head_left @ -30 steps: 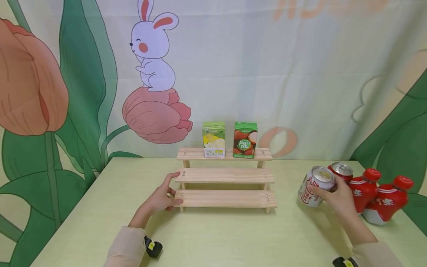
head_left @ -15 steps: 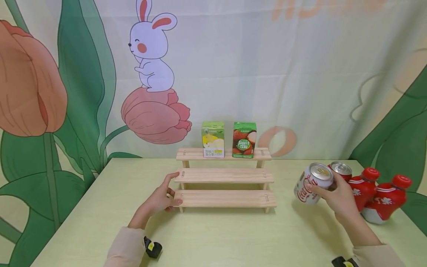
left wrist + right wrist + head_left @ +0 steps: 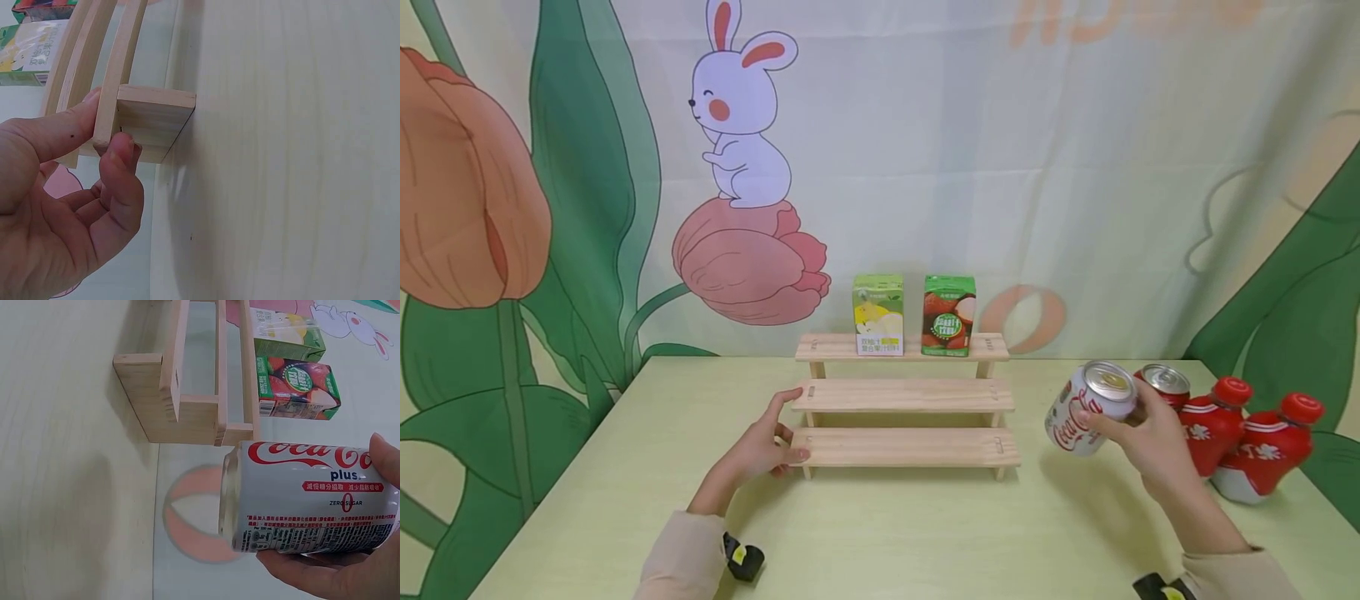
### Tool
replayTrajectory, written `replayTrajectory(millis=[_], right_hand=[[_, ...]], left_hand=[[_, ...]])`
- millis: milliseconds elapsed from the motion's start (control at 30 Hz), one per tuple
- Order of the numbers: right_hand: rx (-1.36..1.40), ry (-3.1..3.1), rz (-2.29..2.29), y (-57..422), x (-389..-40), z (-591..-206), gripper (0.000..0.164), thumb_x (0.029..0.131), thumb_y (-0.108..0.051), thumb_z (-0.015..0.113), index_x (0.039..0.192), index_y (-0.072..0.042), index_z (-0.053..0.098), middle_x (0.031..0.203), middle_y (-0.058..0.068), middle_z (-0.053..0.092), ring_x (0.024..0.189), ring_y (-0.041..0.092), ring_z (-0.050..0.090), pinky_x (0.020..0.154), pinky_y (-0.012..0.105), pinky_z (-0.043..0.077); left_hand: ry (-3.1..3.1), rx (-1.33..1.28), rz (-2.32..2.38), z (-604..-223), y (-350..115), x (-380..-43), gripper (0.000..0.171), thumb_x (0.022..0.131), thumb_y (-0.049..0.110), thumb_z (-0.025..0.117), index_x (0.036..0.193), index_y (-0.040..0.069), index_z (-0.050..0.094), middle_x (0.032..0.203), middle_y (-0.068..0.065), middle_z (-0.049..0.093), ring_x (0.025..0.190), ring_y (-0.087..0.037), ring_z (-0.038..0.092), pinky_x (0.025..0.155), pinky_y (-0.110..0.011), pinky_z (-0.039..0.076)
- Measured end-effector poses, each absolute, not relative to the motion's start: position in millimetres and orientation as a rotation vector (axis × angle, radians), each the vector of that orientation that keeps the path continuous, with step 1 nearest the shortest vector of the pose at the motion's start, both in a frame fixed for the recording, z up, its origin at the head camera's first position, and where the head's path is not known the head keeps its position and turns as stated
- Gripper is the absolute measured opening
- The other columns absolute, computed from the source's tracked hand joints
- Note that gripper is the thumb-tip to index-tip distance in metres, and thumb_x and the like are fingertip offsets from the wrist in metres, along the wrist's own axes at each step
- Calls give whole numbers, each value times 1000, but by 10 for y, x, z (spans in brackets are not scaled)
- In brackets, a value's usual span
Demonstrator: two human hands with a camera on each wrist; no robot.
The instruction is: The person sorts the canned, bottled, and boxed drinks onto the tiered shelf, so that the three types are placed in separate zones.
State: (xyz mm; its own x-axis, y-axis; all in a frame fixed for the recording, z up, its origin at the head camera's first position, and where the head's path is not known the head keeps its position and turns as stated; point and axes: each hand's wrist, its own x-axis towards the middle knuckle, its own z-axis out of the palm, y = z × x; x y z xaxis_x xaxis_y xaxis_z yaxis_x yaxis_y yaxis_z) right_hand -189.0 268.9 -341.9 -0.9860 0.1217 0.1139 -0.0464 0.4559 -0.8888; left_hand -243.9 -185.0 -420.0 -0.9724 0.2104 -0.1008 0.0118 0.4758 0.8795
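Observation:
My right hand (image 3: 1159, 440) grips a white Coca-Cola can (image 3: 1078, 421), held tilted above the table to the right of the three-step wooden display shelf (image 3: 902, 397). In the right wrist view, thumb and fingers wrap the can (image 3: 312, 494) near its top; its bottom end points toward the shelf. My left hand (image 3: 760, 446) holds the shelf's left end. Up close in the left wrist view, the thumb and a finger of that hand (image 3: 69, 194) pinch the end of the lowest board (image 3: 111, 119). On the top step stand a yellow-green juice box (image 3: 880, 317) and a red-green juice box (image 3: 949, 318).
Behind my right hand stands a red can (image 3: 1167, 379), partly hidden. Two red-capped bottles (image 3: 1210, 429) (image 3: 1266, 446) are to its right near the table's right edge. A printed cloth backdrop (image 3: 1075, 167) hangs behind the table (image 3: 880, 533).
My right hand has lifted the white can and moved it left, away from the red can, tilting it more. My left hand stays on the shelf.

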Motion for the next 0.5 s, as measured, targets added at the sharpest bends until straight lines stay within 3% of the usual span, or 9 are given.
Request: replayTrajectory(millis=[167,500], right_hand=[[-51,-2513,1586,2620,-1900,-3409,71,85,-26,65,138,1,27,130,22,40,109,29,44,72,12,42],[-25,-2480,1632,2468,-1901,-3372,71,84,-23,67,139,0,27,129,21,42,111,29,43,76,18,42]], left_hand=[[2527,183,1505,-4197,-1851,-2429,87,76,2,71,140,31,21,82,-14,51,55,-22,53,46,-31,46],[2518,192,1517,-4194,-1850,-2428,87,76,2,71,140,31,21,82,-14,50,54,-22,53,47,-31,46]])
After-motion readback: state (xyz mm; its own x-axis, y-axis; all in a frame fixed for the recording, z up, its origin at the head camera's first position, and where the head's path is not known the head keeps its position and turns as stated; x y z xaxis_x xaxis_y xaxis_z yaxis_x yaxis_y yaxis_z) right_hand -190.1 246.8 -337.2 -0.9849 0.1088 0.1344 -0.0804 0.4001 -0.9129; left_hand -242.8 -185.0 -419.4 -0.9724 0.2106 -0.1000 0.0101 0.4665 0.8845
